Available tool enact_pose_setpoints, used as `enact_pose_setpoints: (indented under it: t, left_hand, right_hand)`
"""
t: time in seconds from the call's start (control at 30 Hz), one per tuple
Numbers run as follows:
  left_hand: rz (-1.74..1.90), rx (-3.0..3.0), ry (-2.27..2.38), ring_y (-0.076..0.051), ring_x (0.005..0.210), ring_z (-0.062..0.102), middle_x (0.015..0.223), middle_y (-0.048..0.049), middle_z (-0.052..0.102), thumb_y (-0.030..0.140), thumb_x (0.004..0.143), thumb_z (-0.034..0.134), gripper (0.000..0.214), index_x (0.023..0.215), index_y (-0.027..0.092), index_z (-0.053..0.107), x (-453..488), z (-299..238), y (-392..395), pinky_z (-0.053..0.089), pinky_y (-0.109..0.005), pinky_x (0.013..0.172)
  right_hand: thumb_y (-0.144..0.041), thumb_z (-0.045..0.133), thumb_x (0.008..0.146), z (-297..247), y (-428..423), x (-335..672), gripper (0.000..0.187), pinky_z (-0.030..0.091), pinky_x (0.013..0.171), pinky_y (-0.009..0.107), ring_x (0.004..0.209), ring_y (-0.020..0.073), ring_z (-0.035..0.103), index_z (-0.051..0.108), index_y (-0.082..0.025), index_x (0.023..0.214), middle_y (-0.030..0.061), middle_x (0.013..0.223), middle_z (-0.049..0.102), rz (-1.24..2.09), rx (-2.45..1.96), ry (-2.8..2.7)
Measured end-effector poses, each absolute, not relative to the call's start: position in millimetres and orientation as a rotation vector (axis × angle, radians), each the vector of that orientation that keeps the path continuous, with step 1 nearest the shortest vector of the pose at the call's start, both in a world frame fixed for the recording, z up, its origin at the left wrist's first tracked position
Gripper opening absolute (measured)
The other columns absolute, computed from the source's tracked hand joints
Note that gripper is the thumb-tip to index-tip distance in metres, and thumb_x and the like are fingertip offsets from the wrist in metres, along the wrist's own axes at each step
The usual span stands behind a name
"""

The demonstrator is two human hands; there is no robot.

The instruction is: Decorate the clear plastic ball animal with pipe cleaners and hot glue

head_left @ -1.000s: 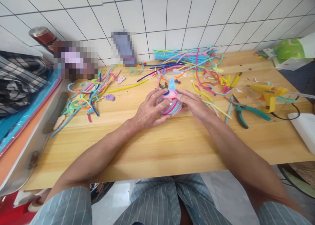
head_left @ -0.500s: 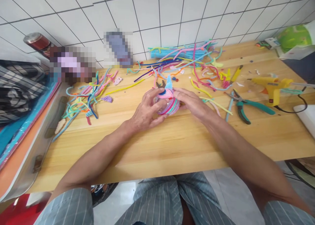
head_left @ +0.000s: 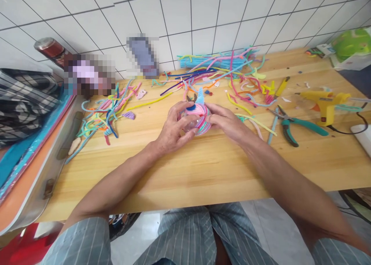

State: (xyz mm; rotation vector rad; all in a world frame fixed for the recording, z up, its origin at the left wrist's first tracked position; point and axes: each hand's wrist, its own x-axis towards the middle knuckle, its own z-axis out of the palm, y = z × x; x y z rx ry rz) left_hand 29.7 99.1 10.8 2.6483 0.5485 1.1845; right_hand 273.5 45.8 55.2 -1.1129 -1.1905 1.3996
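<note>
Between both hands, over the middle of the table, is a round clear ornament (head_left: 204, 126) wrapped in pink, white and green pipe cleaners, with a light blue cone standing on top and a dark blue patch at its upper left. My left hand (head_left: 176, 126) grips it from the left, fingers curled round its side. From the right, my right hand (head_left: 223, 120) closes on it, fingers bent against the striped wrapping. The fingertips partly hide the ornament's sides. Just behind it lie the dark jaws of a tool (head_left: 191, 98), the rest hidden.
Loose pipe cleaners (head_left: 108, 116) lie heaped at left; a light blue bundle (head_left: 208, 62) rests by the tiled wall. At right are teal-handled pliers (head_left: 290, 124), a yellow cutter (head_left: 281, 87) and a yellow glue gun (head_left: 323, 102) with a cord. A plastic bin (head_left: 55, 168) borders the left edge.
My right hand has shifted its fingers on the ornament, the thumb now lower along its right side. My left hand keeps nearly the same hold. The whole view has slid slightly.
</note>
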Motion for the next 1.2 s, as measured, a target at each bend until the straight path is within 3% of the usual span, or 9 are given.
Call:
enact_pose_setpoints:
  t: [0.27,0.43,0.63,0.8,0.97,1.2]
  left_hand:
    - [1.199,2.655,0.448,-0.033,0.167,0.053,0.174,-0.0168,0.056,0.035,0.118,0.066,0.038,0.156,0.033,0.065,33,11,101,0.049,-0.061,0.137]
    - [1.192,2.659,0.417,-0.034,0.169,0.051,0.175,-0.0166,0.055,0.039,0.119,0.066,0.042,0.160,0.034,0.065,34,9,103,0.047,-0.061,0.139]
    - [1.153,2.694,0.458,-0.045,0.178,0.040,0.188,-0.0212,0.043,0.064,0.107,0.080,0.087,0.180,0.036,0.042,36,7,106,0.033,-0.073,0.144]
    - [1.264,2.628,0.584,-0.050,0.180,0.037,0.191,-0.0204,0.036,0.088,0.100,0.073,0.107,0.184,0.039,0.028,38,11,106,0.034,-0.076,0.143]
    - [1.481,2.506,0.678,-0.050,0.177,0.040,0.188,-0.0199,0.041,0.091,0.104,0.063,0.101,0.183,0.038,0.027,37,16,102,0.035,-0.079,0.142]
    - [1.656,2.443,0.623,-0.046,0.176,0.043,0.185,-0.0212,0.044,0.074,0.111,0.066,0.082,0.177,0.034,0.037,46,12,99,0.039,-0.074,0.142]
  right_hand:
    - [-0.047,0.080,0.087,50,46,274,0.047,0.067,0.104,0.046,0.122,0.0324,0.080,0.087,-0.027,0.129,0.0023,0.125,0.088,1.354,-1.177,-1.215]
    - [-0.049,0.082,0.086,48,46,274,0.046,0.067,0.106,0.047,0.126,0.0337,0.079,0.087,-0.026,0.126,0.0031,0.129,0.087,1.313,-1.177,-1.238]
    - [-0.045,0.086,0.079,41,49,273,0.051,0.070,0.090,0.045,0.119,0.0338,0.083,0.085,-0.029,0.127,0.0027,0.131,0.088,1.382,-1.206,-1.056]
    - [-0.047,0.091,0.076,43,50,276,0.050,0.072,0.089,0.047,0.112,0.0328,0.083,0.085,-0.029,0.122,0.0043,0.125,0.089,1.424,-1.199,-0.950]
    - [-0.060,0.089,0.080,52,51,285,0.048,0.073,0.093,0.056,0.127,0.0402,0.081,0.085,-0.031,0.118,0.0071,0.132,0.089,1.515,-1.085,-0.941]
    - [-0.066,0.083,0.087,53,51,291,0.047,0.071,0.097,0.072,0.138,0.0473,0.078,0.083,-0.033,0.120,0.0081,0.131,0.089,1.522,-1.018,-0.958]
